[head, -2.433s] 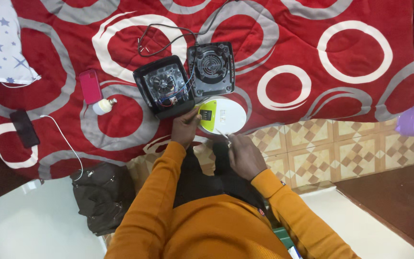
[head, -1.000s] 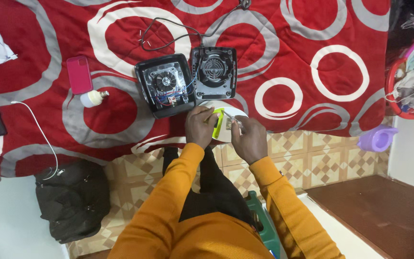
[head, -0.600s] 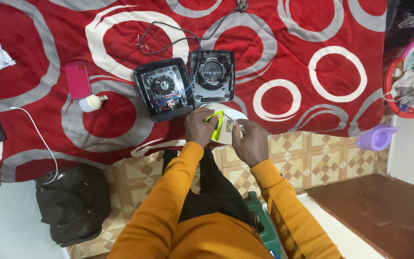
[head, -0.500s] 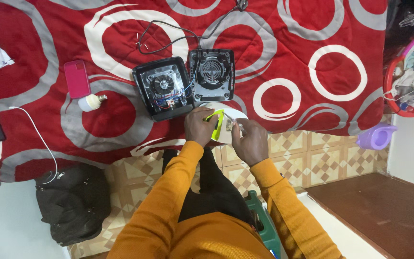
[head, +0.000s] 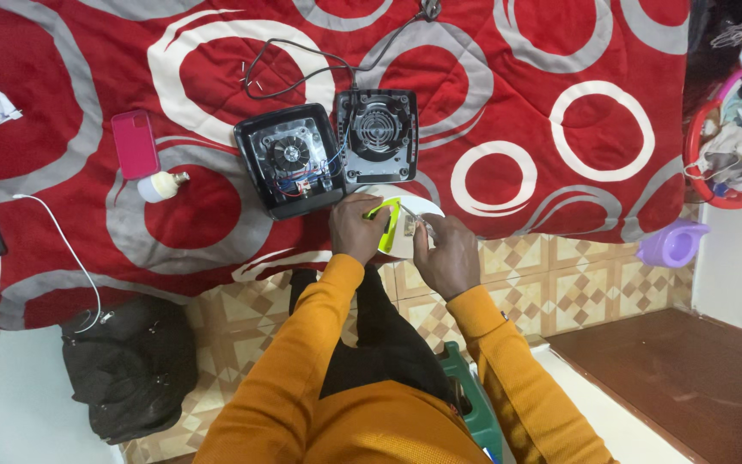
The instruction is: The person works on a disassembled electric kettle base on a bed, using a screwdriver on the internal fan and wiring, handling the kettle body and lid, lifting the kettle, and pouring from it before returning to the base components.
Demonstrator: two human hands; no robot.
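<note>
While hands (head: 405, 236) grip white plate (head: 418, 209), yellow-green tool (head: 386, 222)

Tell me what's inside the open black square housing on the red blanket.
Inside the open black square housing sits a round fan over a circuit board with thin coloured wires. Anything beneath the fan and board is covered, so it cannot be seen.

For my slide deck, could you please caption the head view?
Both hands, left hand and right hand, hold a yellow-green tool over a white disc.
</note>
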